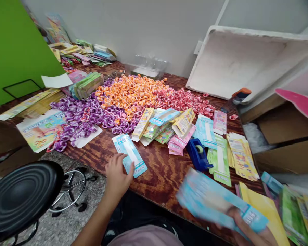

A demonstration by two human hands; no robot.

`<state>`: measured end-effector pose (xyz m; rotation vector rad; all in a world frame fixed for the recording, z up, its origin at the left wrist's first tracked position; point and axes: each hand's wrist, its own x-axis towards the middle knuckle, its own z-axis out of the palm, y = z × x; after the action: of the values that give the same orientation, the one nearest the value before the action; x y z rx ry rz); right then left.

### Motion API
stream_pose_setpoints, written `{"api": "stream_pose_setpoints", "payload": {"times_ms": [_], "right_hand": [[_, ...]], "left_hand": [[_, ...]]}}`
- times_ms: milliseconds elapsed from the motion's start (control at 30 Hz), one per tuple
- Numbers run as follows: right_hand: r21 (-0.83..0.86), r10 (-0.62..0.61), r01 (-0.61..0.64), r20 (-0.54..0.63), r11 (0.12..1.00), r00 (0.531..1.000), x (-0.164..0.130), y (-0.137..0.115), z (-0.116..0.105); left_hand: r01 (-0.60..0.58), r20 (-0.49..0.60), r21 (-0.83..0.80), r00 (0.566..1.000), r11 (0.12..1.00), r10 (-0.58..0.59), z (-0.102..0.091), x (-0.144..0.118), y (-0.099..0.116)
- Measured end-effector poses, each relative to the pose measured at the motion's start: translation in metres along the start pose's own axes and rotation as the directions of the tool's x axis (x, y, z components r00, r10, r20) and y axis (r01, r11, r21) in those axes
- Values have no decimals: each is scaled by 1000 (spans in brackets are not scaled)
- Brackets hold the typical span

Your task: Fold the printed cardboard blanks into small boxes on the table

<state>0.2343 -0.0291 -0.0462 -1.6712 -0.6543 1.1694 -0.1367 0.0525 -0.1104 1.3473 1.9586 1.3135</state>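
Left hand [117,176] is flat on the desk [159,171] with fingers spread, touching the near end of a blue card box [129,154] that lies flat just ahead of it. Right hand [248,232] is gripping another blue flat box [220,205], blurry so probably mid-swing, low and well off to the side. Looks like the flat-box picking and folding step. Next move needs the left fingers to close on that box edge and lift it. Blue tape dispenser [198,154] sits between the hands, ring piles [128,99] beyond.
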Motion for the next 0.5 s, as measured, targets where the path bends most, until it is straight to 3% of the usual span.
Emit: {"api": "stream_pose_setpoints", "payload": {"times_ms": [67, 133, 167, 200, 233, 300, 333, 367, 500], "right_hand": [[100, 34, -32, -17, 994, 999, 7, -6, 15], [31, -88, 90, -42, 995, 995, 15, -11, 32], [-70, -206, 201, -70, 977, 976, 21, -14, 42], [-209, -368, 341, -106, 917, 924, 28, -18, 52], [-377, -556, 483, -111, 790, 824, 38, -23, 64], [-637, -850, 658, 9, 401, 526, 64, -38, 89], [-696, -916, 693, 133, 185, 377, 79, -48, 102], [-702, -924, 708, 218, 77, 316, 95, -59, 115], [-566, -803, 818, 534, -105, 266, 153, -98, 157]], "left_hand": [[-99, 139, 181, 987, 979, 74, 8, 2, -9], [-245, 321, 411, 940, 878, 112, 14, -1, -19], [-306, 378, 499, 919, 811, 113, 16, -2, -23], [-340, 407, 565, 907, 752, 104, 17, -4, -26], [-340, 406, 614, 910, 712, 84, 18, -4, -28], [-289, 362, 685, 932, 669, 32, 17, 0, -30], [-250, 330, 711, 944, 657, 3, 16, 4, -30], [-213, 298, 730, 954, 650, -23, 14, 9, -29], [-58, 167, 777, 979, 627, -117, 5, 34, -25]]}}
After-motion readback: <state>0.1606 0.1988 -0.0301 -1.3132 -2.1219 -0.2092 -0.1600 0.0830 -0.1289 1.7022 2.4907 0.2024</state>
